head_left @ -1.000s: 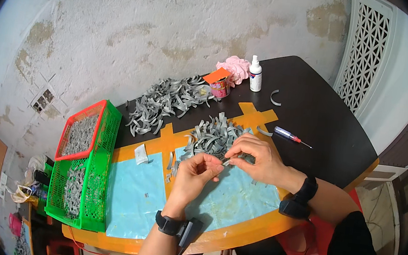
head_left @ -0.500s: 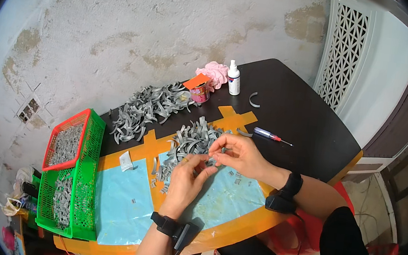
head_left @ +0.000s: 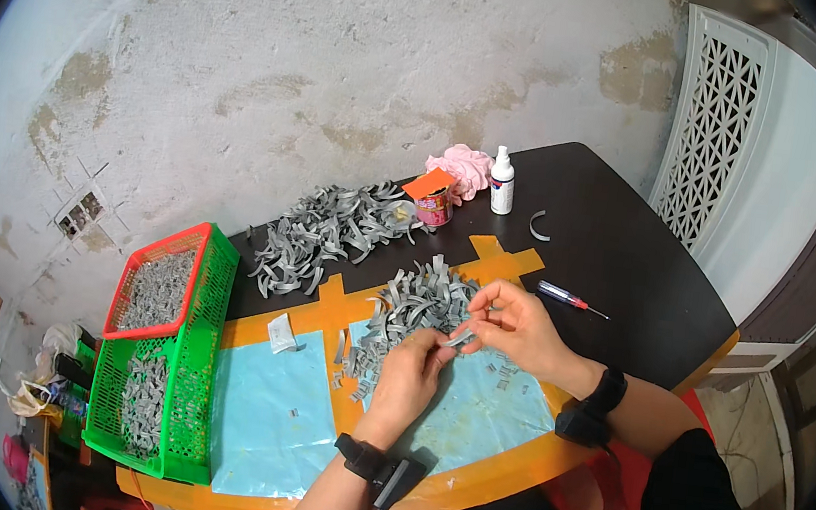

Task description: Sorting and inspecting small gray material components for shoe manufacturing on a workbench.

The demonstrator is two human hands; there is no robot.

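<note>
A small grey curved strip (head_left: 460,340) spans the gap between my two hands. The fingertips of my left hand (head_left: 410,374) pinch its near end, and my right hand (head_left: 512,329) has thumb and fingers closed on its other end. Just beyond the hands lies a heap of similar grey strips (head_left: 420,302), with small grey pieces spilling along its left side. Several tiny grey pieces (head_left: 506,370) are scattered on the light-blue sheet (head_left: 479,429) beside my right hand.
A second strip pile (head_left: 330,231) lies farther back, near a tin with an orange card (head_left: 432,197), a pink cloth (head_left: 463,168) and a white spray bottle (head_left: 502,183). A screwdriver (head_left: 569,297) lies to the right. Red and green baskets (head_left: 203,332) of grey pieces stand left.
The grey strip now shows clearly between my hands, where before only pinched fingertips were visible. My right hand has turned slightly. The whole view has shifted, moving the table rightward in the picture.
</note>
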